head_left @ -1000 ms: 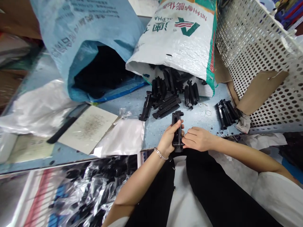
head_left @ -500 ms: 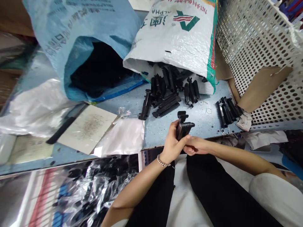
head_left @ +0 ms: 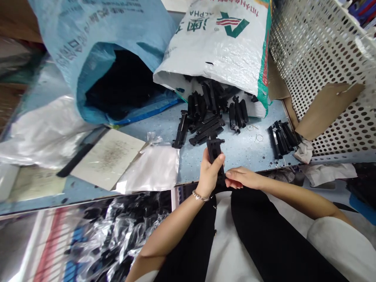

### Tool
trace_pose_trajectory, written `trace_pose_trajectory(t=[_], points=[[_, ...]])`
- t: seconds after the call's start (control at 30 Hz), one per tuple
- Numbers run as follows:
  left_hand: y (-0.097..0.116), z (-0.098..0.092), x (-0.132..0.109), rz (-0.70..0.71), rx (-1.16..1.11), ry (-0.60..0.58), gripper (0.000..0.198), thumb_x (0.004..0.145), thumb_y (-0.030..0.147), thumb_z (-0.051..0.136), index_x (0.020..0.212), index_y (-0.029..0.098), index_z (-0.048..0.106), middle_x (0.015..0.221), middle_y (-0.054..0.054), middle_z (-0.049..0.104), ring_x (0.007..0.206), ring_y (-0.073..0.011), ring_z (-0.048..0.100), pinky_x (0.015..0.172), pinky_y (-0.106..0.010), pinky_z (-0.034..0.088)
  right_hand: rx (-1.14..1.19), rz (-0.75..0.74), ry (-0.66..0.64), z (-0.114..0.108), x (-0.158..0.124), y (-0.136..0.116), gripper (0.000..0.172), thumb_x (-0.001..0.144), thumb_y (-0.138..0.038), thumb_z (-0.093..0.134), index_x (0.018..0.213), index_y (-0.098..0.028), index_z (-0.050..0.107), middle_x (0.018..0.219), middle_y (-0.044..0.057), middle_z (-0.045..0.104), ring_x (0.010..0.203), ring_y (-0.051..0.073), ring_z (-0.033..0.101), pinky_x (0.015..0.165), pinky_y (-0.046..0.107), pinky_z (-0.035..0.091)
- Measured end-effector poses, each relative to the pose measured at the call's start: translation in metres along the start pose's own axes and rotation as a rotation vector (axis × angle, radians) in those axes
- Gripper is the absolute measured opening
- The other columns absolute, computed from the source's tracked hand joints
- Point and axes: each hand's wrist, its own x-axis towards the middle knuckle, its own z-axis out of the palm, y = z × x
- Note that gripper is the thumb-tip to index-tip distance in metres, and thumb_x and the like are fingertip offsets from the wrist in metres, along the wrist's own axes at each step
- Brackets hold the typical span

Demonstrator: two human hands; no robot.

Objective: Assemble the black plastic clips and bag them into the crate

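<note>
Upright in my left hand (head_left: 209, 172) is a long black plastic part (head_left: 215, 150), with the thumb laid across its face and the fingers wrapped behind. My right hand (head_left: 242, 178) pinches at the lower end of the same part; its fingertips partly hide what they touch. Beyond the hands, a pile of similar black parts (head_left: 207, 129) spills from the mouth of a white woven sack (head_left: 214, 55). Off to the right, several more of these parts (head_left: 282, 138) lie side by side in a row.
A blue sack (head_left: 96, 82) gapes at the left, dark inside. Clear plastic bags (head_left: 152, 168) and a speckled beige board (head_left: 110, 158) lie on the blue tabletop (head_left: 190, 168). A perforated white basket (head_left: 323, 70) stands at the right. Thin wire rings (head_left: 259, 138) rest near the sack.
The black part has turned from a tilted pose to upright, its broad face now showing. My left hand has shifted slightly left, and my right hand has slid to the part's lower end.
</note>
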Motion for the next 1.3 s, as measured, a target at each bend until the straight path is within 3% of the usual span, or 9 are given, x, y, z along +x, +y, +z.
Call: trace_pose_trajectory(t=[0.2,0.33,0.4,0.53,0.63,0.7,0.83,1.03,1.3], points=[[-0.009,0.004,0.01,-0.191,-0.121,-0.011,0.058,0.07,0.049,0.082,0.109,0.021,0.048,0.072,0.006,0.054,0.057,-0.0089,0.055,0.056,-0.022,0.045,-0.844,-0.458,0.266,-0.01,0.001,0.006,0.036,0.103,-0.045,0.044,0.089,-0.017,0.062,0.079,0.007,0.062,0.075,0.02,0.056,0.066,0.032,0.041],[-0.044,-0.001,0.023,-0.113,0.057,0.099,0.051,0.077,0.047,0.074,0.111,0.02,0.048,0.087,0.001,0.062,0.076,-0.0147,0.063,0.075,-0.03,0.051,-0.918,-0.548,0.258,-0.02,0.017,0.016,0.04,0.103,-0.047,0.043,0.081,-0.018,0.061,0.075,0.004,0.062,0.073,0.018,0.055,0.066,0.031,0.039],[-0.064,-0.005,0.034,0.028,0.248,0.074,0.045,0.083,0.043,0.068,0.116,0.018,0.051,0.103,-0.007,0.065,0.096,-0.0207,0.064,0.09,-0.037,0.05,-0.845,-0.465,0.356,-0.038,0.034,0.022,0.038,0.104,-0.046,0.041,0.087,-0.02,0.063,0.082,0.005,0.064,0.078,0.019,0.056,0.071,0.031,0.042],[-0.091,-0.011,0.059,0.352,0.624,0.043,0.043,0.089,0.034,0.06,0.128,0.017,0.054,0.137,-0.017,0.054,0.137,-0.0304,0.043,0.116,-0.051,0.03,-0.696,0.063,0.925,-0.099,0.079,0.045,0.038,0.1,-0.042,0.045,0.124,-0.014,0.058,0.121,0.019,0.059,0.109,0.031,0.056,0.09,0.043,0.045],[-0.092,-0.016,0.068,0.45,0.762,0.019,0.045,0.09,0.031,0.057,0.132,0.016,0.052,0.143,-0.02,0.048,0.142,-0.0313,0.037,0.119,-0.055,0.025,-0.392,0.405,0.99,-0.141,0.098,0.063,0.055,0.093,-0.038,0.055,0.137,-0.006,0.047,0.126,0.025,0.057,0.117,0.038,0.053,0.097,0.05,0.043],[-0.086,-0.02,0.067,0.467,0.766,0.023,0.046,0.091,0.034,0.058,0.133,0.016,0.052,0.141,-0.02,0.049,0.14,-0.0308,0.039,0.119,-0.056,0.027,-0.137,0.429,0.991,-0.154,0.096,0.068,0.052,0.092,-0.034,0.051,0.136,-0.006,0.047,0.12,0.023,0.061,0.111,0.035,0.058,0.094,0.047,0.045],[-0.062,-0.013,0.054,0.429,0.521,-0.015,0.05,0.091,0.051,0.058,0.13,0.019,0.057,0.138,-0.017,0.055,0.135,-0.0285,0.047,0.118,-0.052,0.032,0.364,0.171,0.883,-0.123,0.064,0.06,0.043,0.096,-0.043,0.033,0.122,-0.015,0.053,0.102,0.013,0.068,0.08,0.022,0.064,0.067,0.035,0.051],[-0.023,0.01,0.039,0.066,-0.125,-0.339,0.087,0.074,0.081,0.059,0.141,0.025,0.048,0.13,-0.015,0.063,0.112,-0.0291,0.066,0.077,-0.036,0.059,0.818,-0.011,0.216,-0.034,0.022,0.037,0.041,0.097,-0.047,0.028,0.099,-0.021,0.058,0.082,0.009,0.067,0.067,0.02,0.061,0.055,0.032,0.049],[-0.011,-0.001,0.007,-0.051,0.001,-0.337,0.057,0.081,0.058,0.07,0.124,0.022,0.057,0.125,-0.011,0.063,0.113,-0.0261,0.064,0.088,-0.036,0.057,0.01,-0.223,0.692,-0.06,0.005,-0.002,0.03,0.097,-0.048,0.053,0.11,-0.022,0.053,0.103,0.007,0.062,0.085,0.019,0.062,0.076,0.035,0.053]])
